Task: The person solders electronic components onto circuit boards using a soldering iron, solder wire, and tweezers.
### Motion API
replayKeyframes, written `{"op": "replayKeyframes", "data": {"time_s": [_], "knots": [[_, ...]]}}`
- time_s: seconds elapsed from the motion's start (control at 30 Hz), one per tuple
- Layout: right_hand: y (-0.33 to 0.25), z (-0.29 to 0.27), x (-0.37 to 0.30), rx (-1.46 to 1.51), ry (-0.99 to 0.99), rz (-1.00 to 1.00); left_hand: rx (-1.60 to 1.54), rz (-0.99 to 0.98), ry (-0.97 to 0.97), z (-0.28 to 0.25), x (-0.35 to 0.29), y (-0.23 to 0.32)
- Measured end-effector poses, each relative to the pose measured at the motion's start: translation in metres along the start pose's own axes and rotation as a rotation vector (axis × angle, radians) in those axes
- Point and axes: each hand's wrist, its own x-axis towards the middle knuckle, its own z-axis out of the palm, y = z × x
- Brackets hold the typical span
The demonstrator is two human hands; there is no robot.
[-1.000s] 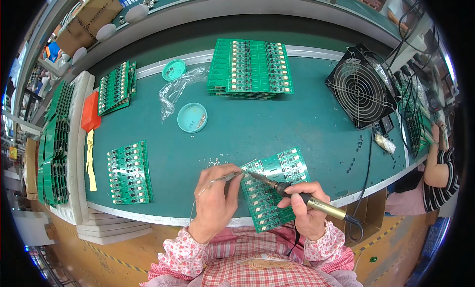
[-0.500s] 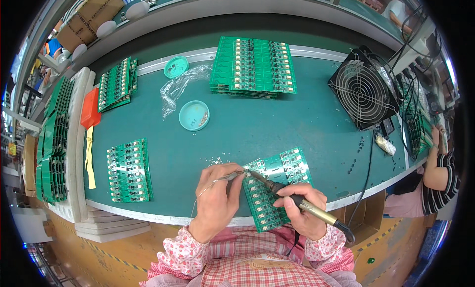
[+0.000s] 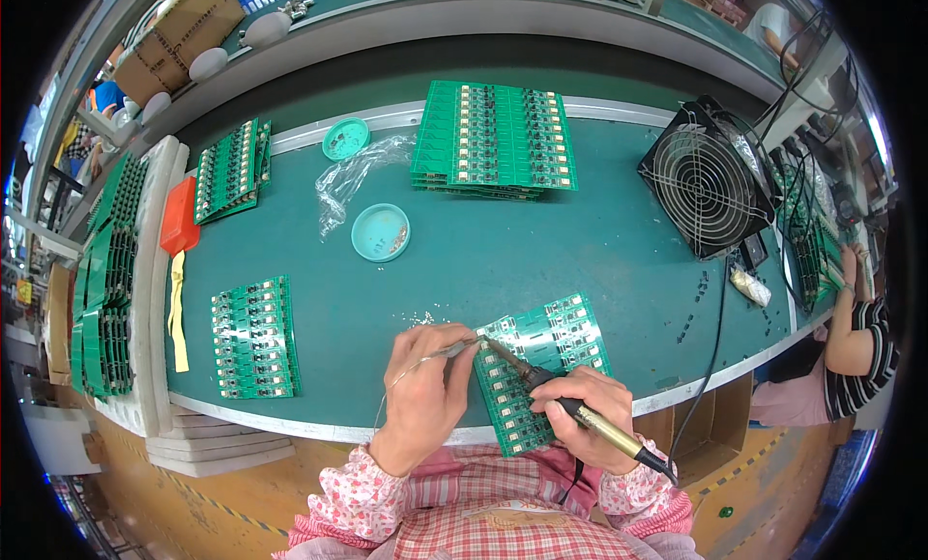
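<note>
A green circuit board panel (image 3: 515,391) with rows of small white components lies slanted at the bench's front edge. My right hand (image 3: 592,410) grips a soldering iron (image 3: 604,427) with a gold and black handle, its tip at the panel's upper left corner. My left hand (image 3: 425,381) is closed in a pinch on a thin silvery solder wire (image 3: 414,365). The wire's front end meets the iron's tip at that corner, and its tail curves down past my wrist. The exact contact spot is too small to make out.
Left lies another panel (image 3: 253,338); behind stand stacked panels (image 3: 493,135) and two turquoise dishes (image 3: 381,233) (image 3: 346,139) by clear plastic film (image 3: 358,178). A black fan (image 3: 710,178) stands right, near a dark cable (image 3: 720,338). A co-worker's arm (image 3: 846,318) shows far right.
My right hand and the soldering iron's handle have shifted slightly left and down. The tip stays at the same corner, and my left hand keeps its pinch. The whole view has tilted slightly.
</note>
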Motion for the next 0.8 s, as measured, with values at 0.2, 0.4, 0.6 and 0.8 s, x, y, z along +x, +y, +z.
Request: {"op": "replayKeyframes", "data": {"time_s": [0.2, 0.4, 0.6, 0.8], "knots": [[-0.006, 0.003, 0.0, 0.043, 0.068, 0.093, -0.005, 0.031, 0.012, 0.001, 0.0, -0.001], [-0.003, -0.004, 0.003, -0.052, -0.047, -0.02, 0.001, 0.016, 0.001, 0.0, 0.001, 0.0], [-0.003, -0.007, -0.002, -0.004, 0.104, -0.012, -0.001, 0.019, 0.004, 0.0, 0.001, 0.001], [-0.007, 0.0, -0.003, -0.499, 0.045, -0.046, 0.007, 0.038, 0.025, 0.002, -0.002, -0.001]]}}
